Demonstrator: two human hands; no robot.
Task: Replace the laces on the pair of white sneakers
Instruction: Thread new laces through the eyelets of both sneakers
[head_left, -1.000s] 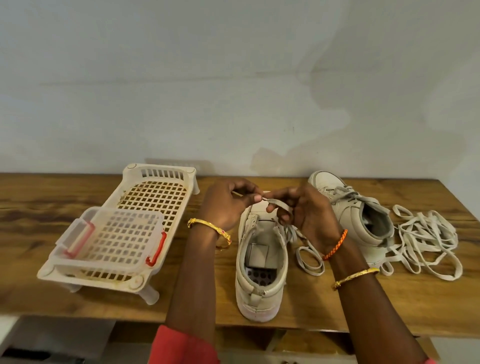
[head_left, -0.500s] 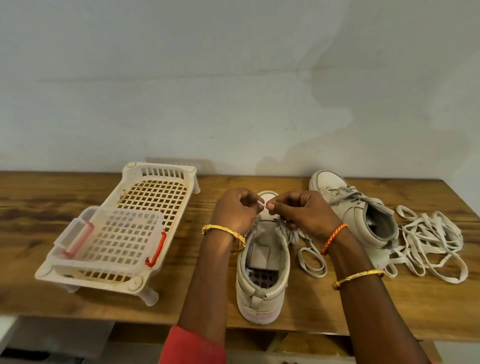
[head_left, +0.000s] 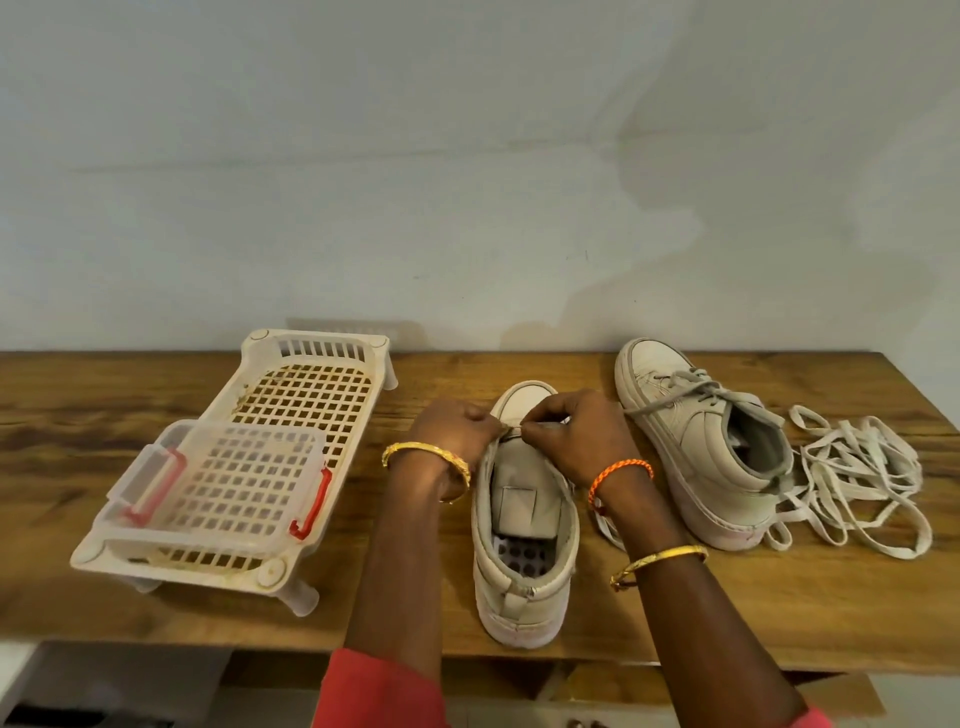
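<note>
While both hands, left and right, pinch lace over near shoe, mid-threading at toe eyelets; next: feed tip through, pull snug; spare laces right of shoe.

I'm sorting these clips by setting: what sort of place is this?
Probably a home, at a wooden table against a plain wall. A plastic basket and worn sneakers suggest a household rather than a shop.

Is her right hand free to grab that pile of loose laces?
Probably not yet: the right hand pinches a lace at the near sneaker, and the other sneaker stands before the loose laces.
</note>
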